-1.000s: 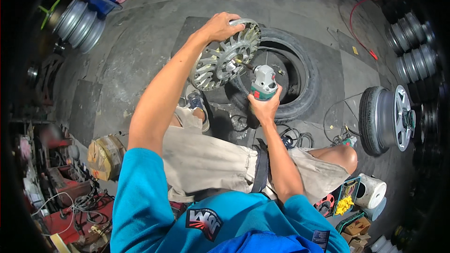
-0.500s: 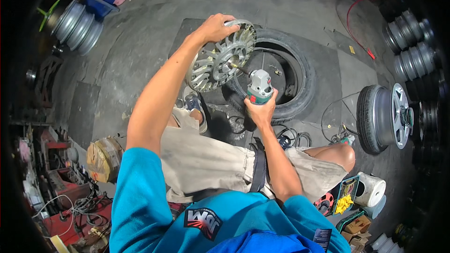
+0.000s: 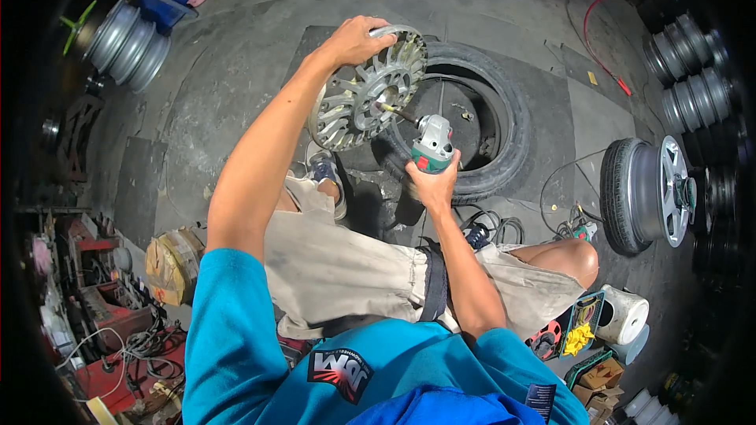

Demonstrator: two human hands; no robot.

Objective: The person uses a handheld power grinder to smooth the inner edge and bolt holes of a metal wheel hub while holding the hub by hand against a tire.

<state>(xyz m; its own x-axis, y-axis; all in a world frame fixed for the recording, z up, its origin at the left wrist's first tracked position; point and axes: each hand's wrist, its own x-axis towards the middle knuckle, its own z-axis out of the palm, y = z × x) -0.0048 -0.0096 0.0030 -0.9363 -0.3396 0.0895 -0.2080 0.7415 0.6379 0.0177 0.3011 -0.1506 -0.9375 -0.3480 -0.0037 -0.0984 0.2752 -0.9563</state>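
Note:
My left hand (image 3: 356,41) is closed over the upper rim of a multi-spoke alloy wheel (image 3: 340,122), which stands tilted with its face toward me. Wrapped round a green and grey angle grinder (image 3: 432,142) is my right hand (image 3: 435,186). A thin shaft with a pale yellowish tip runs from the grinder's head to the wheel's centre bore. The tip is at the bore; whether it touches the metal is hard to tell. Behind the grinder, a black tyre (image 3: 516,118) lies flat on the floor, and the wheel's right side overlaps it.
A tyre with a silver rim (image 3: 644,195) stands at the right, near a cable on the floor. More rims (image 3: 699,98) are stacked along the right edge. A taped roll (image 3: 172,269) and red equipment (image 3: 118,319) are at my left. A white bucket (image 3: 628,316) stands by my right knee.
The wheel, the grinder and both hands have shifted slightly to the left and away from me. Both grips are the same.

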